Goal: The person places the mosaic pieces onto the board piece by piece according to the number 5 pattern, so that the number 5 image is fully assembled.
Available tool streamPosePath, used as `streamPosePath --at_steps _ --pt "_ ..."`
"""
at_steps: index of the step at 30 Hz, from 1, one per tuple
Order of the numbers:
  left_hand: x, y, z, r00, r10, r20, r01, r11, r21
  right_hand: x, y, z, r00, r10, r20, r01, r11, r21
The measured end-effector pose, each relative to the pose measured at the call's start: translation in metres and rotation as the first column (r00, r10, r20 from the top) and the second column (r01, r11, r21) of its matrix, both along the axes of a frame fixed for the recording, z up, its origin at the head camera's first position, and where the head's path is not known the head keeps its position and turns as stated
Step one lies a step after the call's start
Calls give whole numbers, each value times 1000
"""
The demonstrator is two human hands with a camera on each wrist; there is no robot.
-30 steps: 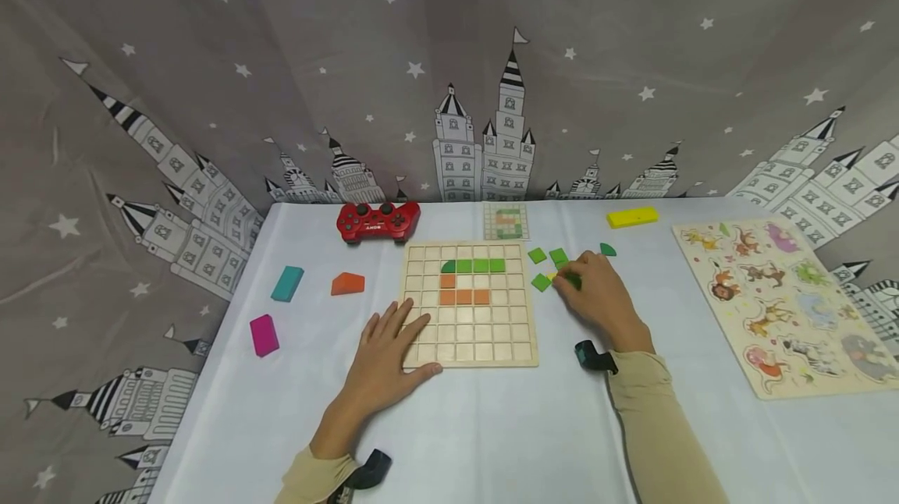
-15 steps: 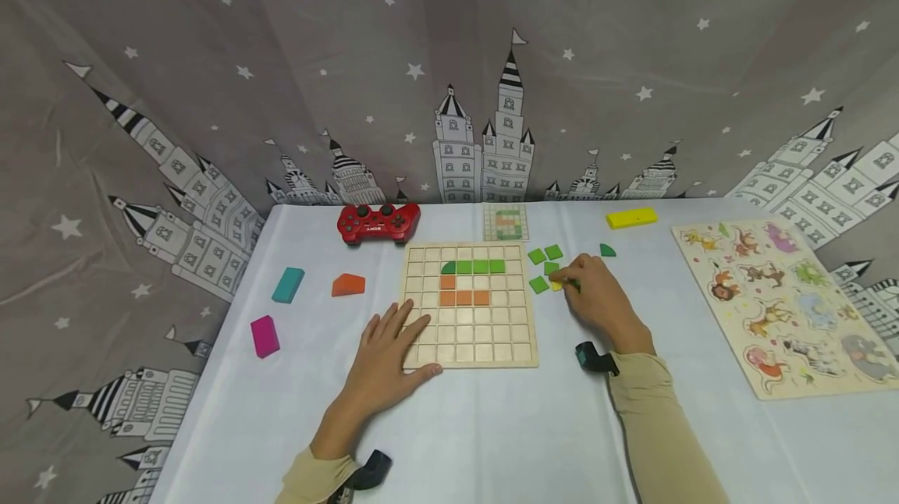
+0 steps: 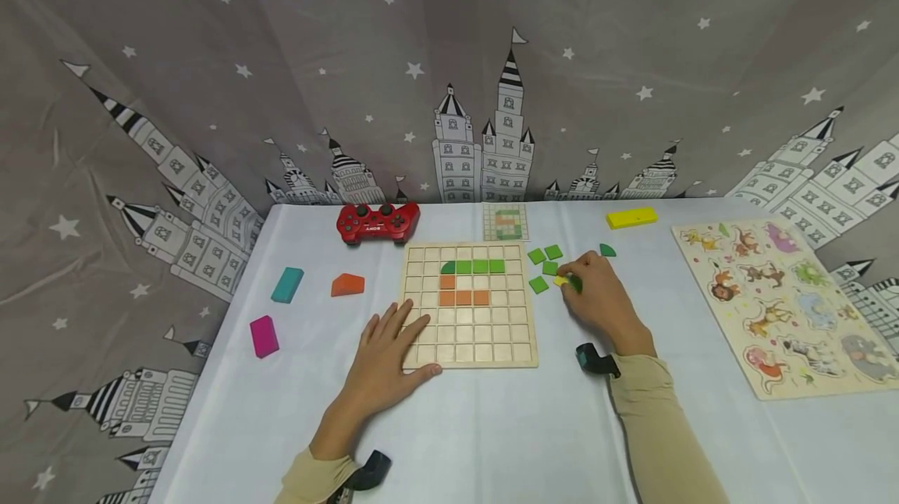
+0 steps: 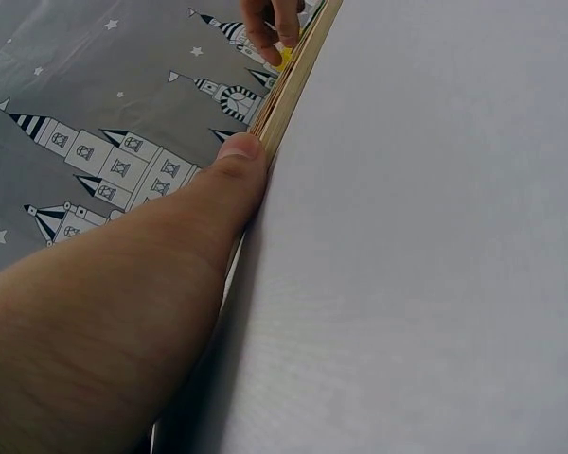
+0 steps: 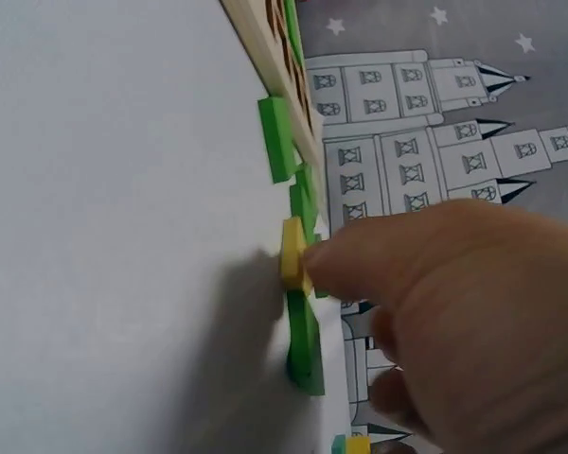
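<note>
My left hand (image 3: pixel 385 356) rests spread on the lower left corner of a wooden grid board (image 3: pixel 530 332), its thumb (image 4: pixel 239 151) along the near edge. On the board sit a green quarter-round, a row of green tiles (image 3: pixel 480 265) and several orange tiles (image 3: pixel 464 297). Right of the board, my right hand (image 3: pixel 600 293) bends down over loose pieces, its fingertips at a small yellow tile (image 5: pixel 292 253). In the right wrist view a fingertip overlaps that tile; the opposite side of the grip is hidden. A dark green piece (image 3: pixel 576 283) shows under the hand, and several green tiles (image 3: pixel 538 285) lie beside it.
Behind the board lies a pattern card (image 3: pixel 505 221). A red game controller (image 3: pixel 378 222), teal block (image 3: pixel 287 285), orange block (image 3: pixel 347 284) and magenta block (image 3: pixel 264 336) are at left. A yellow block (image 3: pixel 631 217), green quarter-round (image 3: pixel 607 250) and animal puzzle board (image 3: pixel 755 332) are at right.
My right hand has shifted slightly right and the yellow tile has come further into view at its fingertips. Two green tiles beside it have been nudged apart. My left hand stays put.
</note>
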State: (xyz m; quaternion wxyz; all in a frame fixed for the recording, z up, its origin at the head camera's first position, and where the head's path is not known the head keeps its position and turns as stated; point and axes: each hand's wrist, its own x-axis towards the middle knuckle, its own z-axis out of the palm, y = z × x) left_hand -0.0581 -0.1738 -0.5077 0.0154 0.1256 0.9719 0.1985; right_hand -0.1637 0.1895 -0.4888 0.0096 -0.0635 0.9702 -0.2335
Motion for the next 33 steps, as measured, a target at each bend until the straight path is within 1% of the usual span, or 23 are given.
streamPosePath --at_steps 6,15,19,21,25,29,33 --pt "0 0 1 1000 1 11 -1 1000 1 0 0 -2 999 -54 1 53 998 16" --pt "-1 0 -1 1000 -3 5 3 1000 -7 -1 -5 -4 1000 -17 -21 19 996 90" --pt "-1 0 0 1000 -2 10 2 1000 -3 1 -7 -2 999 4 -35 -1 997 71" --pt "-1 0 1 1000 1 8 -1 1000 -1 2 -12 1 999 23 -40 -21 999 49" --pt "0 0 2 1000 6 0 -6 1000 -1 5 -28 4 995 88 -43 -87 996 15" --pt "0 0 2 1000 5 -2 -5 1000 -5 11 -50 5 986 158 -47 -159 987 -19" --pt "0 0 1 1000 0 -2 0 1000 -9 14 -67 4 977 204 -58 -206 978 -36"
